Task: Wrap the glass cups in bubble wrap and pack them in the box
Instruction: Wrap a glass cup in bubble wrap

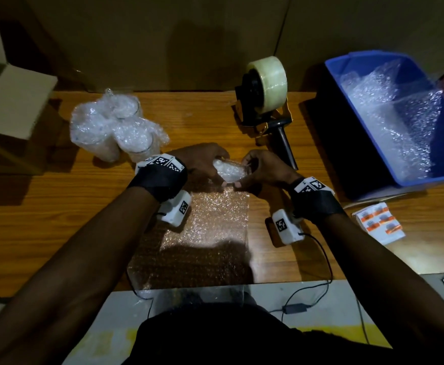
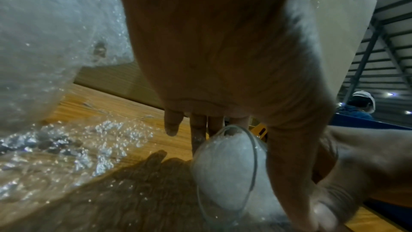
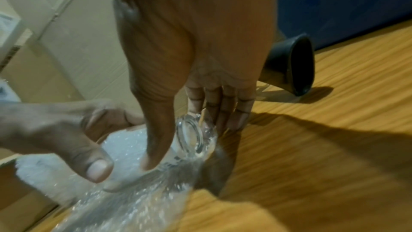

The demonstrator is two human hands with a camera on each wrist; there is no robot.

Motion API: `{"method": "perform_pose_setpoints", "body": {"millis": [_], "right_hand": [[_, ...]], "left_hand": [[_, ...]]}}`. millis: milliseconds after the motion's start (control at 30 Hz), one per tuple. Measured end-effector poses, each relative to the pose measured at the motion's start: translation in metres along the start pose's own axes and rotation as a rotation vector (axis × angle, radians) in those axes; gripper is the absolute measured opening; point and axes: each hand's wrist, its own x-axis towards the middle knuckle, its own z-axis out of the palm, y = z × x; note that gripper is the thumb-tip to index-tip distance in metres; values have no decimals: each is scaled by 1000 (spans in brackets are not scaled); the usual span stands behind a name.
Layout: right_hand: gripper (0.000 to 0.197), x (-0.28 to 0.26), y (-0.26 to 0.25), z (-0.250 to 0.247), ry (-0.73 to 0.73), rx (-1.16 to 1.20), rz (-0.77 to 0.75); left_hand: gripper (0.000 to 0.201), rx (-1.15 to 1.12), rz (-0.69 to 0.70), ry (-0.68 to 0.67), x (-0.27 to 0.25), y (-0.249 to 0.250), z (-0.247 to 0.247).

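Observation:
A glass cup (image 1: pixel 230 170) lies on its side at the far end of a bubble wrap sheet (image 1: pixel 202 238) spread on the wooden table. The sheet's end is partly rolled over the cup. My left hand (image 1: pixel 205 162) grips the cup's open end (image 2: pixel 227 168), stuffed with white wrap. My right hand (image 1: pixel 257 169) grips its thick clear base (image 3: pixel 191 138), thumb on top and fingers behind. Wrapped cups (image 1: pixel 115 127) stand at the back left. An open cardboard box (image 1: pixel 10 101) sits at the far left.
A tape dispenser (image 1: pixel 265 101) with a clear roll stands behind my right hand, its black handle (image 3: pixel 292 66) close by. A blue bin (image 1: pixel 400 119) of bubble wrap is at the right. A small printed packet (image 1: pixel 379 222) lies near the right edge. Cardboard walls the back.

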Motion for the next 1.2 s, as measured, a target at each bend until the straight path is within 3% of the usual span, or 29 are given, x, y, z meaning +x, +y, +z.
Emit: {"method": "perform_pose_setpoints", "body": {"millis": [200,267,367,533,633,733,833,933,1100,1200], "right_hand": [[57,-3,2,0,126,-44,-49],[51,-3,2,2,202,-94,-95],[39,-5,4,7,291,-224,-217],[40,-15,13,26,388,-298,-314],[37,-21,23,28,386,-229,-308],[27,-31,26,23,340,89,-219],[41,-36,24,19,314,301,-114],[59,-31,22,22,222,51,-98],[50,-25,19,24,261,-84,-153],[47,-24,18,16,277,-176,-219]], "left_hand": [[79,278,99,227,-17,-3,10],[80,346,143,293,-22,-3,16],[78,385,181,295,-29,-3,21],[70,466,224,315,-40,-5,23],[65,485,276,382,-45,-11,33],[62,457,341,466,-50,-19,44],[64,492,371,487,-50,-20,46],[64,507,378,503,-48,-19,47],[66,478,351,518,-48,-16,48],[80,504,269,493,-48,-16,46]]}}
